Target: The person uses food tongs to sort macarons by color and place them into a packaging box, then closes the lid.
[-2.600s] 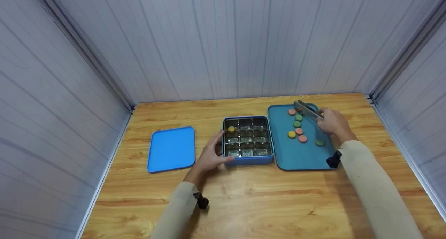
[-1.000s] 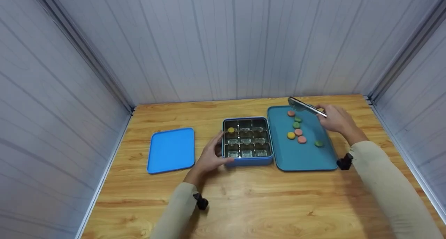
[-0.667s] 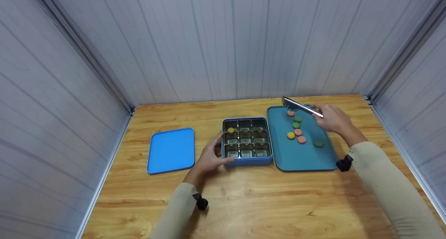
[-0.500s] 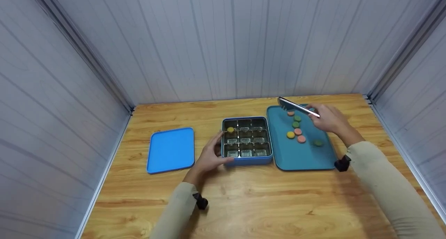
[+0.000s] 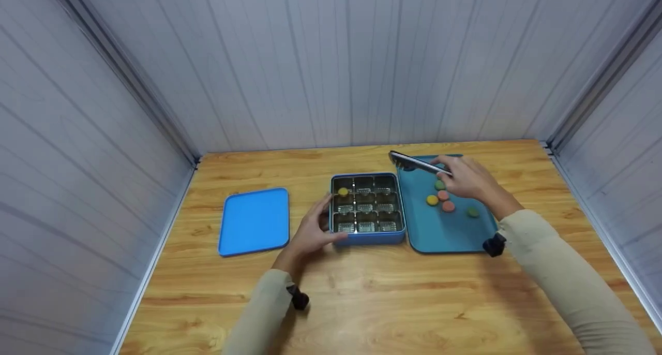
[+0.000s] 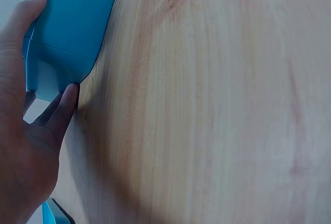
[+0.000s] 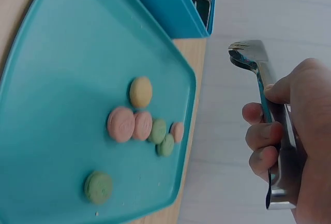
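Across the wooden table (image 5: 372, 303), the right hand (image 5: 465, 178) grips metal tongs (image 5: 423, 164), their tips pointing left, raised near the teal tray's (image 5: 439, 236) far-left corner; its macarons (image 5: 448, 206) lie nearer and farther right than those tips. The left hand (image 5: 310, 232) holds the blue box's (image 5: 371, 239) near-left corner between thumb and fingers.

Your table (image 5: 372, 293) (wood-grained, with brown streaks) carries a flat blue square (image 5: 254, 221) at left, a blue compartment box (image 5: 376, 238) mid-table, and a teal tray (image 5: 445, 236) just beside the box.
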